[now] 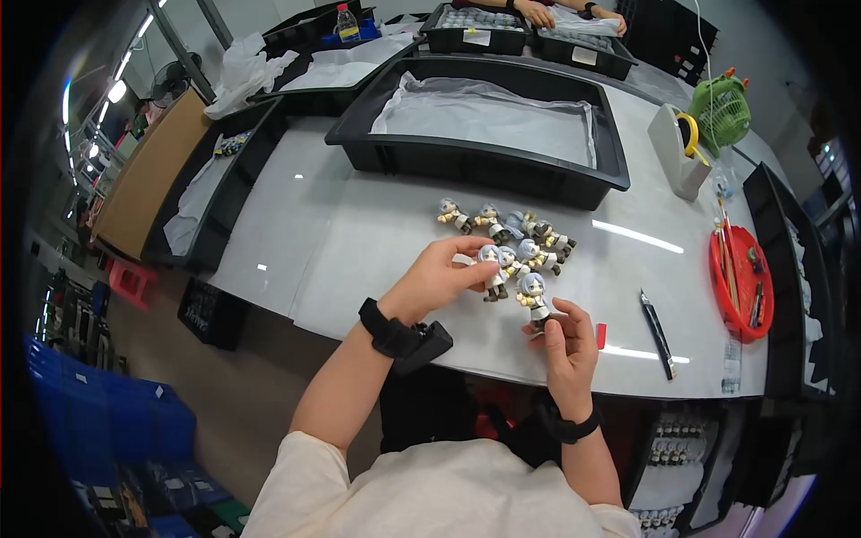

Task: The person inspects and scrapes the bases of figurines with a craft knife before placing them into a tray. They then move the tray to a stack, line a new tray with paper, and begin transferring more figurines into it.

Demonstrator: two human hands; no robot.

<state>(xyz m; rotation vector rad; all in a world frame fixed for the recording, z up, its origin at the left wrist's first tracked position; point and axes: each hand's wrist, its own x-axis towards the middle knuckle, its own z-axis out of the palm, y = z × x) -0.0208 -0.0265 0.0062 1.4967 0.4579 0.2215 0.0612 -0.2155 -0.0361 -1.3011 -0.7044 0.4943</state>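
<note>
Small figurines with pale grey-blue hair, light clothes and dark boots lie grouped on the white tabletop [341, 242]. My left hand [439, 276] pinches one figurine [491, 280] between thumb and fingers at the group's left side. Closer to me, a second figurine [534, 303] stands upright in my right hand [571, 350], its base between thumb and fingers. Behind these two, several more figurines [489, 222] lie loosely together, some touching. A small red piece [601, 335] rests just right of my right hand.
Beyond the figurines is a large black tray [475, 166] lined with white sheeting. Rightward lie a black pen-like tool [657, 334], a red basket [765, 316] of brushes, a grey holder [674, 152] and a green fan [720, 109]. A co-worker's hands [536, 13] work over a far tray.
</note>
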